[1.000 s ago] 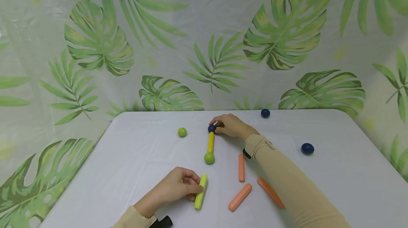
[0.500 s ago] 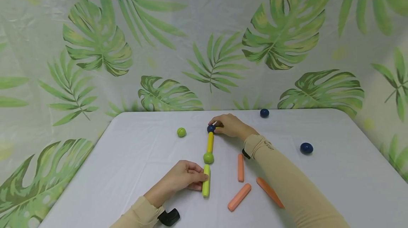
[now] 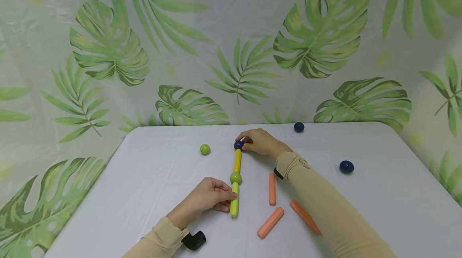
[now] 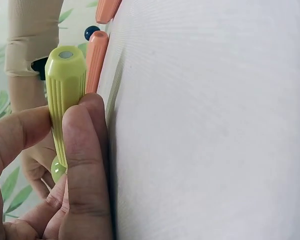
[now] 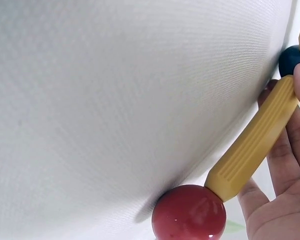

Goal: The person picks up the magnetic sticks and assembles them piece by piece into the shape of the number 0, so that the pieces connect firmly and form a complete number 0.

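Note:
My left hand [image 3: 213, 196] pinches a lime-yellow magnetic rod [image 3: 234, 200] between thumb and fingers. A round metal spot shows on the rod's near end in the left wrist view. Its far end meets a green ball [image 3: 236, 178]. From there a yellow rod [image 3: 237, 160] runs back to a blue ball [image 3: 238, 145]. My right hand [image 3: 265, 142] grips that blue ball with thumb and fingertips. In the right wrist view a second yellow rod [image 5: 255, 140] leads from the blue ball [image 5: 291, 60] to a red ball [image 5: 190, 214], which the right hand hides in the head view.
Three orange rods, one of them the upright-lying orange rod [image 3: 272, 189], lie right of the chain, near the right sleeve. A loose green ball [image 3: 205, 149] sits to the left. Two blue balls, including the nearer blue ball [image 3: 346, 166], rest on the white table [image 3: 144, 170] at right.
My left hand has moved forward and slightly right, straightening the lime-yellow rod and bringing its far end to the green ball. My right hand has stayed on the blue ball.

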The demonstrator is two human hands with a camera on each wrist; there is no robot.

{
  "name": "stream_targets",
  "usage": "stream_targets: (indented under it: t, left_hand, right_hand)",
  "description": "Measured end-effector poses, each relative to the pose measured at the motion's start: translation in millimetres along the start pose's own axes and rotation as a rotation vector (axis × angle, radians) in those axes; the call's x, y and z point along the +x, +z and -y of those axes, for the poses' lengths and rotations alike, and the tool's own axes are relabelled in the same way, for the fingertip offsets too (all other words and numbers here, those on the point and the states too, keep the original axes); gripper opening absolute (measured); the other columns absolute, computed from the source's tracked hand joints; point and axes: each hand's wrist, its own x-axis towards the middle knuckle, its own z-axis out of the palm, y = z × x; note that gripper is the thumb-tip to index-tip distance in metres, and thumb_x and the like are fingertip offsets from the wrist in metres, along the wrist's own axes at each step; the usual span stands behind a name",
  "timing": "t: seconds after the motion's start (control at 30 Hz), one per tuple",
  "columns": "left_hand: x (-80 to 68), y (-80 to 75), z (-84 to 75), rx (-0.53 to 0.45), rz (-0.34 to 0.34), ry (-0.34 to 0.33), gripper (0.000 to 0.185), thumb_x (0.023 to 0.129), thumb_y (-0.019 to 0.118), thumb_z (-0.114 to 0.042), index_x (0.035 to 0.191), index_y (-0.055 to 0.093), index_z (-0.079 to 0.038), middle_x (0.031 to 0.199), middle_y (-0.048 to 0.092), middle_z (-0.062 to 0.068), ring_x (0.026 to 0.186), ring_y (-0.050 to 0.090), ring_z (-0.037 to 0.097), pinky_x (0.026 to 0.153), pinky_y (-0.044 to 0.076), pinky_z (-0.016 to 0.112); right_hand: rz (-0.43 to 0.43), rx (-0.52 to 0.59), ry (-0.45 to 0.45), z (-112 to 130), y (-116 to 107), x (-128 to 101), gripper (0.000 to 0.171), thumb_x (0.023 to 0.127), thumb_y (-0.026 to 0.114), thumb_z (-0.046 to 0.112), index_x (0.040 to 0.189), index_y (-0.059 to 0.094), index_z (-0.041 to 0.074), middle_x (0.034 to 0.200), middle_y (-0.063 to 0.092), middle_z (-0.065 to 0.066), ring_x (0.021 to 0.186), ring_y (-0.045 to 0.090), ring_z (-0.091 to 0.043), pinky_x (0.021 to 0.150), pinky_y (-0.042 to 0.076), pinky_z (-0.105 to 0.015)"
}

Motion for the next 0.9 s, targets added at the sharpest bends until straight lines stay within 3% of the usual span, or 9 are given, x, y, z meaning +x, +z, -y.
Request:
stream_targets:
  t: [0.9]
  left_hand:
    - [-4.3, 1.1, 1.3, 0.053, -0.016, 0.032, 0.022, 0.093, 0.085, -0.020, 0.100, 0.072, -0.003, 0.073, 0.074, 0.001, 0.061, 0.069, 0.009, 0.058, 0.058, 0.022]
  right_hand:
    - [-0.006, -0.009, 0.001, 0.7, 1.3, -1.2, 0.033, 0.104, 0.072, 0.015, 0.137, 0.072, 0.013, 0.127, 0.079, -0.012, 0.123, 0.073, -0.029, 0.108, 0.057, -0.045]
